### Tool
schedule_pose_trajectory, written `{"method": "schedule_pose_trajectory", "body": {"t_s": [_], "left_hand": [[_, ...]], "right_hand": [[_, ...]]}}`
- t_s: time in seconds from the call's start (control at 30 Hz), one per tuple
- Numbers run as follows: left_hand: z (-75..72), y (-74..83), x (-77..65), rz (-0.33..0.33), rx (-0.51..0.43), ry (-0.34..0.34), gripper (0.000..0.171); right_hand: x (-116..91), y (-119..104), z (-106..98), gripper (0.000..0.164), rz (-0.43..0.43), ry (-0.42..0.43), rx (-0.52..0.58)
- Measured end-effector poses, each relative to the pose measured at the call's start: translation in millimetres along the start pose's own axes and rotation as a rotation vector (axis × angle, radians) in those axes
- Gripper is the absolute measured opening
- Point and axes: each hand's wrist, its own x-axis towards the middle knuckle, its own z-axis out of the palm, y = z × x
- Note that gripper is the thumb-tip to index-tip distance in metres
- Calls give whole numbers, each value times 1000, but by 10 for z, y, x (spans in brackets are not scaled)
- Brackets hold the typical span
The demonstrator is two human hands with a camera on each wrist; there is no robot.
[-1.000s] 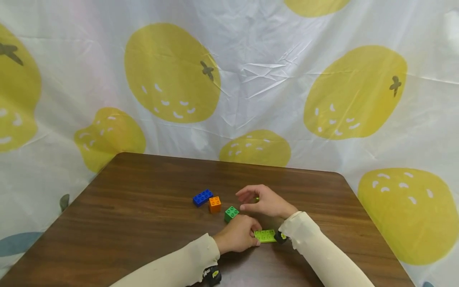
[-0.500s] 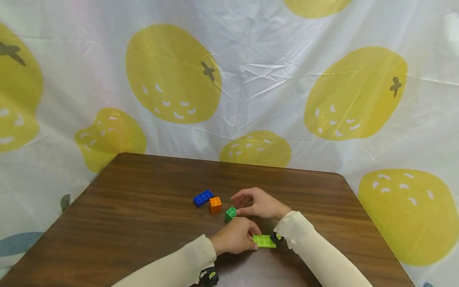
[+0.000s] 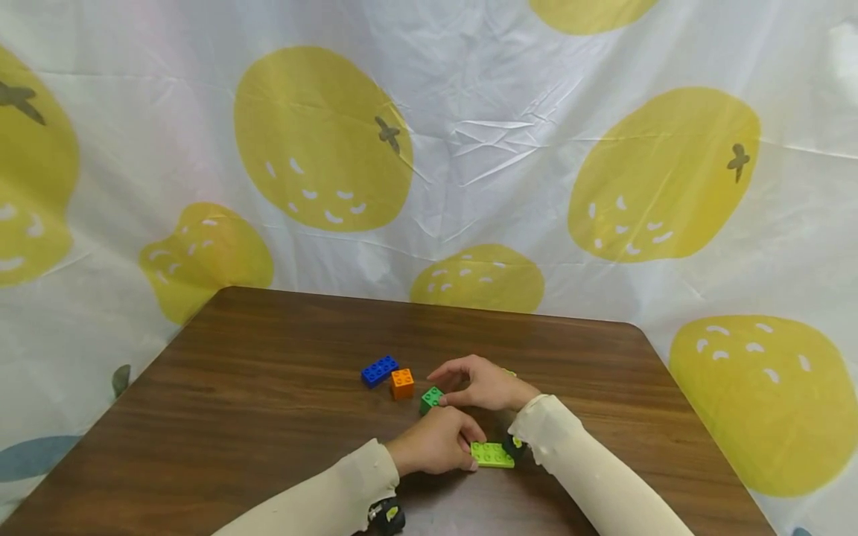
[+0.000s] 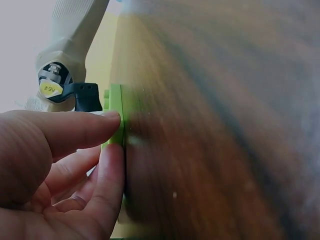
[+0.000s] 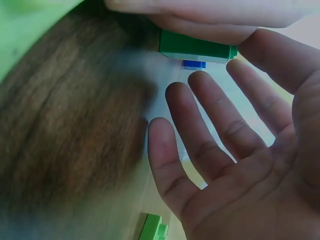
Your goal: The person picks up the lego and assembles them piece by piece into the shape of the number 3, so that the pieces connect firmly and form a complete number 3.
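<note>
My left hand [image 3: 439, 441] pinches the left end of a flat lime-green toy brick [image 3: 493, 455] between thumb and fingers, low over the table. In the left wrist view that brick [image 4: 116, 100] shows edge-on at the fingertips. My right hand [image 3: 484, 383] holds nothing; its fingers [image 5: 182, 105] are spread and gently bent. Its thumb comes right up to a green square brick [image 3: 432, 400], which stands just beyond the left hand. The right wrist view shows that green brick [image 5: 195, 47] above the fingers, partly hidden by the left hand.
An orange square brick [image 3: 402, 383] and a blue brick [image 3: 380, 371] stand farther left on the brown table [image 3: 281, 417]. Another lime-green brick [image 3: 512, 371] lies behind the right hand, mostly hidden. A lemon-print curtain [image 3: 442, 201] hangs behind the table.
My left hand has drawn the flat lime-green brick slightly toward me and left. The right hand has moved left and nearer, its thumb coming up to the green square brick.
</note>
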Motion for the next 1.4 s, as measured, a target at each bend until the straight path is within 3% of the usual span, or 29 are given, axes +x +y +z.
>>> {"method": "schedule_pose_trajectory", "body": {"t_s": [0.47, 0.67, 0.9, 1.07, 1.4], "left_hand": [[-35, -52, -104, -34, -61, -31, 30], [-35, -139, -149, -50, -111, -28, 30], [-92, -182, -133, -63, -213, -10, 31], [-113, -179, -142, -65, -217, -11, 32], [-104, -141, -143, -77, -238, -11, 33]], "right_hand": [[-47, 29, 17, 35, 70, -102, 41], [-141, 64, 32, 30, 106, -65, 69], [-200, 66, -56, 31, 87, -12, 56], [-227, 23, -86, 31, 90, 5, 34], [-388, -18, -140, 31, 63, 121, -1]]}}
